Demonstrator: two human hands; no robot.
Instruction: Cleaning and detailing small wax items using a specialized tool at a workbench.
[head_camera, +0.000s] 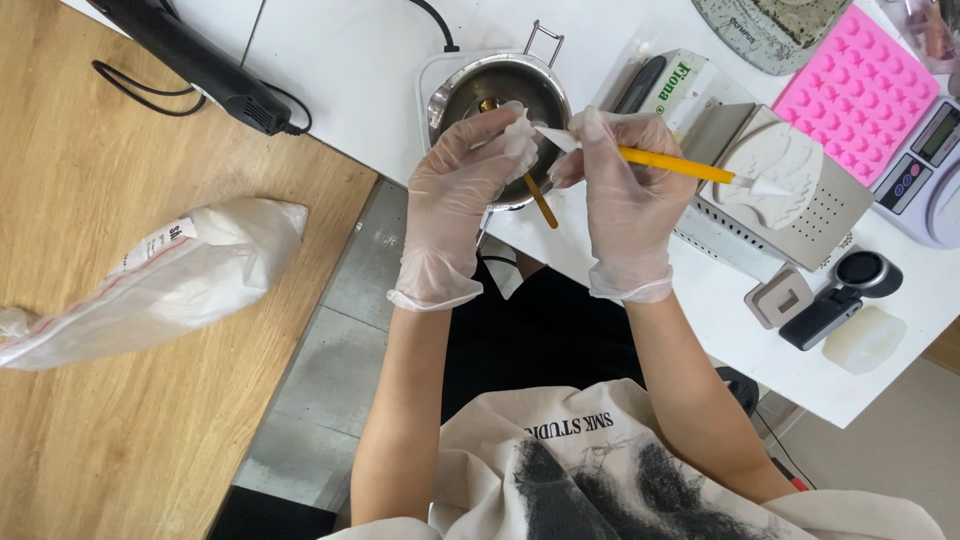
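Gloved right hand (625, 190) clamped on yellow-handled craft knife (672, 165), gloved left hand (465, 185) pinched a small white piece (520, 128), both over round steel pot (497, 95) holding a wooden stick (541, 200), pink silicone mould (858, 95) well apart

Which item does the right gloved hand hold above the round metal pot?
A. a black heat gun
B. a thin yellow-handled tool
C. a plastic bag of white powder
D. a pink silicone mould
B: the right gloved hand grips the thin yellow-handled tool beside the round metal pot.
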